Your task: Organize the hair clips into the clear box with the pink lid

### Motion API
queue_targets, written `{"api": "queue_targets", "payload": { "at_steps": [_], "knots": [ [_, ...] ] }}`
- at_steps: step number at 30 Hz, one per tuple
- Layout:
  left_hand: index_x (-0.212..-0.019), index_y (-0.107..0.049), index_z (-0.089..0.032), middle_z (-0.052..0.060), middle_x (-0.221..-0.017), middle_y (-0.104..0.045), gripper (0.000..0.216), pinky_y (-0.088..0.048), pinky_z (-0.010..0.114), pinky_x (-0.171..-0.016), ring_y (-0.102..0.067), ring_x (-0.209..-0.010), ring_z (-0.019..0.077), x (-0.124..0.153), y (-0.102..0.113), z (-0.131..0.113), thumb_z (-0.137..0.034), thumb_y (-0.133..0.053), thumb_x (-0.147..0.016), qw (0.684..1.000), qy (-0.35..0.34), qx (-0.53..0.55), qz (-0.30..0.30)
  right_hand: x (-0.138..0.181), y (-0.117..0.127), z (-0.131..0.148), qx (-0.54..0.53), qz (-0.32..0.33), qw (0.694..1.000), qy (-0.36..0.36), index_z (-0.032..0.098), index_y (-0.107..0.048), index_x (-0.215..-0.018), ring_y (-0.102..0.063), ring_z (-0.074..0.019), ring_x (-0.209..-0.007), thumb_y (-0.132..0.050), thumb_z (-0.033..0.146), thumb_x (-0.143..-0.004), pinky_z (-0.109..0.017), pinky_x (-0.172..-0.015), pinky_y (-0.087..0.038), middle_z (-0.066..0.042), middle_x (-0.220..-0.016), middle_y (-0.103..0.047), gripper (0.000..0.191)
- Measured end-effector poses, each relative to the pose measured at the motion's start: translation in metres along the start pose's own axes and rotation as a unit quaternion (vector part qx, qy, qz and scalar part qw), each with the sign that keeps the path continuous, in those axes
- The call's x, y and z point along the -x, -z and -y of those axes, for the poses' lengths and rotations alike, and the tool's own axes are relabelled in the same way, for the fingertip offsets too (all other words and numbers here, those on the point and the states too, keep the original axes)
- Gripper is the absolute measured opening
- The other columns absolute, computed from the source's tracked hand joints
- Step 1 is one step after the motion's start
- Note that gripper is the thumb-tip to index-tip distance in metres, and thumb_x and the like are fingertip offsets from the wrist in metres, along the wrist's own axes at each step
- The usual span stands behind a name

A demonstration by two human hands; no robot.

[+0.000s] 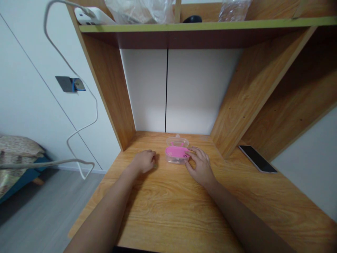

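A small clear plastic box (pixel 177 161) with a pink inner tray (pixel 176 151) stands on the desk in front of me. Its clear lid (pixel 177 141) is tipped open toward the back. My right hand (pixel 200 168) grips the box's right end, thumb at the front and fingers over the pink tray's edge. A small dark mark or item (pixel 185 156) shows near those fingertips, too small to name. Left of the box, apart from it, my left hand (pixel 144 161) rests on the desk with curled fingers. Something tiny and greenish (pixel 155 166) shows at its fingertips.
On the desk (pixel 163 207) at the right lies a dark-screened phone (pixel 258 159). Wooden side panels flank the box, under a shelf (pixel 181 27) bearing a white power strip (pixel 93 16) and plastic bags (pixel 142 10). A white cable (pixel 96 105) hangs at the left.
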State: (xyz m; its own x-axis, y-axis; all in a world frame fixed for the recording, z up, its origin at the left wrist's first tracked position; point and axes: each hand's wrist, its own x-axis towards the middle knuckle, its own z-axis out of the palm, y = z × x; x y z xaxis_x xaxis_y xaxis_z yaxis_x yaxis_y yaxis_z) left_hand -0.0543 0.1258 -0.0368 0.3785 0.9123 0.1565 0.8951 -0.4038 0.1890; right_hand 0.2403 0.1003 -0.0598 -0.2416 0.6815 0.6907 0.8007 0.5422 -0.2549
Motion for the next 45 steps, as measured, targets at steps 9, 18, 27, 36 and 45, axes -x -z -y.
{"api": "queue_targets", "payload": {
  "at_steps": [9, 18, 27, 36, 45],
  "knots": [
    [-0.076, -0.068, -0.021, 0.005, -0.074, -0.072, 0.014, -0.037, 0.027, -0.056, -0.064, -0.065, 0.0197, 0.011, 0.012, 0.014, -0.034, -0.065, -0.072, 0.993, 0.01, 0.019, 0.117, -0.001, 0.002, 0.003, 0.0, -0.006, 1.0, -0.006, 0.026, -0.067, -0.119, -0.055, -0.0305, -0.123, -0.061, 0.026, -0.086, -0.051, -0.104, -0.042, -0.01, -0.126, -0.065, 0.033],
    [-0.077, -0.07, -0.022, 0.001, -0.074, -0.072, 0.007, -0.036, 0.026, -0.056, -0.062, -0.064, 0.0163, 0.008, 0.01, 0.006, -0.024, -0.064, -0.074, 0.99, -0.038, 0.066, 0.115, 0.001, -0.001, 0.0, 0.002, -0.015, 1.0, -0.002, 0.026, -0.066, -0.118, -0.055, -0.0294, -0.123, -0.06, 0.025, -0.088, -0.051, -0.104, -0.042, -0.009, -0.125, -0.065, 0.031],
    [-0.092, -0.074, -0.025, 0.003, -0.084, -0.076, 0.017, -0.042, 0.027, -0.061, -0.068, -0.072, 0.0194, 0.006, 0.004, -0.009, -0.025, -0.061, -0.082, 0.988, -0.1, 0.081, 0.085, 0.001, 0.0, 0.001, 0.001, -0.013, 1.0, 0.0, 0.027, -0.066, -0.118, -0.055, -0.0295, -0.122, -0.06, 0.025, -0.088, -0.05, -0.103, -0.043, -0.009, -0.124, -0.065, 0.031],
    [-0.092, -0.072, -0.024, 0.001, -0.082, -0.076, 0.015, -0.041, 0.025, -0.061, -0.067, -0.07, 0.0165, 0.005, -0.002, -0.027, -0.025, -0.058, -0.087, 0.984, -0.126, 0.095, 0.078, 0.001, 0.001, 0.002, -0.005, -0.017, 1.0, 0.004, 0.026, -0.067, -0.115, -0.055, -0.0287, -0.122, -0.061, 0.022, -0.088, -0.05, -0.103, -0.043, -0.009, -0.124, -0.065, 0.028],
    [-0.1, -0.063, -0.02, 0.003, -0.083, -0.072, 0.019, -0.04, 0.024, -0.062, -0.064, -0.067, 0.0155, 0.009, -0.01, -0.05, -0.033, -0.049, -0.098, 0.974, -0.158, 0.164, 0.011, -0.001, 0.007, 0.008, -0.041, -0.045, 0.994, 0.09, 0.027, -0.069, -0.107, -0.057, -0.0281, -0.12, -0.065, 0.016, -0.087, -0.05, -0.102, -0.044, -0.006, -0.12, -0.068, 0.024]
  ]
}}
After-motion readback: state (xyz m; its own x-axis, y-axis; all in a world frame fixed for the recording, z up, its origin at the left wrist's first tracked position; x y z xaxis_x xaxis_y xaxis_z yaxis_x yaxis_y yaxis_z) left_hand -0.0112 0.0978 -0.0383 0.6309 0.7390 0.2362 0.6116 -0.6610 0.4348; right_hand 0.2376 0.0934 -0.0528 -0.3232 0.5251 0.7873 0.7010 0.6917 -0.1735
